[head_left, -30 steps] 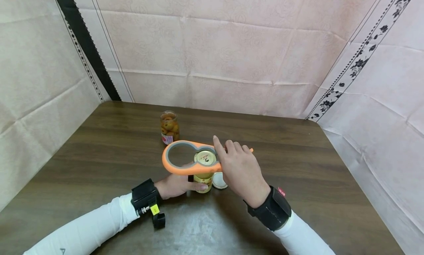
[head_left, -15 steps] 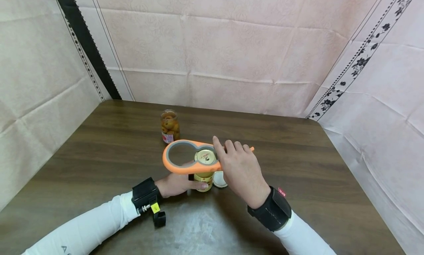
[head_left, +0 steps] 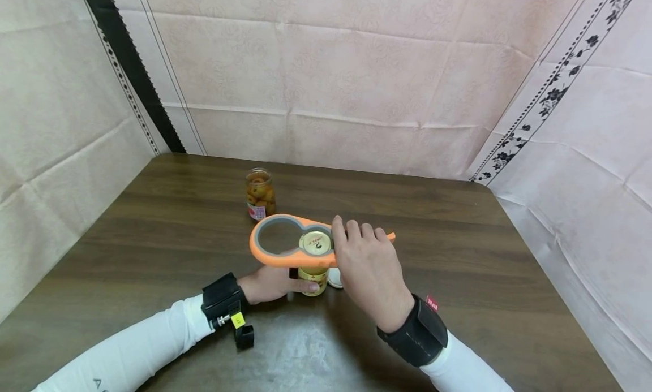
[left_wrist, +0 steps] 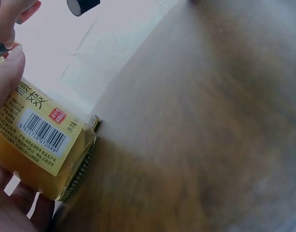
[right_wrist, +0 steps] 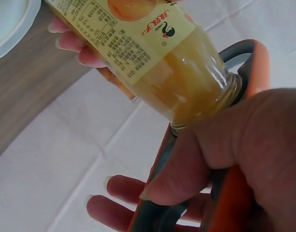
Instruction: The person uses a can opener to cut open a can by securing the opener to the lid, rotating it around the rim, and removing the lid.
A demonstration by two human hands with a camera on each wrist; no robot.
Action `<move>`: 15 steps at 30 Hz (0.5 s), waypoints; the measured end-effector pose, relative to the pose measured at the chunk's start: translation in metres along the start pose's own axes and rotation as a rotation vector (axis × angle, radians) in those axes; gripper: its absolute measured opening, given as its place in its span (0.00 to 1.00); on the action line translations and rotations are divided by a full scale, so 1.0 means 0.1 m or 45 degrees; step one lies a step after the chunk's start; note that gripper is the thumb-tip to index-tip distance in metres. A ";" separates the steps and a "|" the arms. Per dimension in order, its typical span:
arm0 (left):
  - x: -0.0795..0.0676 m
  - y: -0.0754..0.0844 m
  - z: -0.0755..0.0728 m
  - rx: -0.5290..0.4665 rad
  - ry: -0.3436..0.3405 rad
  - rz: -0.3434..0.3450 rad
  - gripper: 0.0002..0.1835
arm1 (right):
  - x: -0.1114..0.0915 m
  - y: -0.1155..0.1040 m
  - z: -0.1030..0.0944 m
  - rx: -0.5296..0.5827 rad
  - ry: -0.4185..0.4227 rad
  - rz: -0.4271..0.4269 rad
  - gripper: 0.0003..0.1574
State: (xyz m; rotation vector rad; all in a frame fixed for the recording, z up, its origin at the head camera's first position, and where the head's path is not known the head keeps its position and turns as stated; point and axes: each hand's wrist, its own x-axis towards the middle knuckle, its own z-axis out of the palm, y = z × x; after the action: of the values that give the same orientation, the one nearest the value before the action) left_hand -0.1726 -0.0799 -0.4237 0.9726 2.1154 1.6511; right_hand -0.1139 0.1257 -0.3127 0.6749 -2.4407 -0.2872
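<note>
My left hand (head_left: pixel 272 283) grips a glass jar (head_left: pixel 312 275) by its side, thumb across the front. Amber contents and a yellow label with a barcode (left_wrist: pixel 41 133) show in the left wrist view. An orange and grey jar opener (head_left: pixel 292 261) fits around the jar's gold metal lid (head_left: pixel 315 242) with its smaller opening. The opener's larger opening points left. My right hand (head_left: pixel 370 273) grips the opener's handles, the thumb (right_wrist: pixel 182 166) pressing on them in the right wrist view.
Behind the opener stands an open glass jar (head_left: pixel 261 194) of round brownish-orange pieces. A white lid (head_left: pixel 335 278) lies on the wooden table (head_left: pixel 458 239) right of the held jar, partly hidden by the right hand. Pale cloth (head_left: pixel 356 81) hangs around the table.
My right hand has turned and shifted slightly on the opener's handles, its index finger now less extended, covering more of the white lid. The left hand and jar stay in place.
</note>
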 end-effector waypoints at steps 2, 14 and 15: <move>0.00 0.00 0.00 -0.011 -0.004 0.008 0.34 | -0.01 -0.01 -0.01 0.000 -0.019 0.007 0.31; -0.02 -0.01 0.00 -0.059 0.016 -0.113 0.36 | -0.04 -0.09 -0.04 -0.066 0.034 0.034 0.25; -0.02 0.00 0.00 -0.058 0.017 -0.124 0.36 | -0.05 -0.09 -0.04 -0.073 0.041 0.033 0.25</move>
State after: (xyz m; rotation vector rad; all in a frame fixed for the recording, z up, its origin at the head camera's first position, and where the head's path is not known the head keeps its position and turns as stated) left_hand -0.1715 -0.0812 -0.4244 0.8332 2.0892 1.6555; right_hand -0.1048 0.1204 -0.3149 0.6186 -2.3990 -0.3318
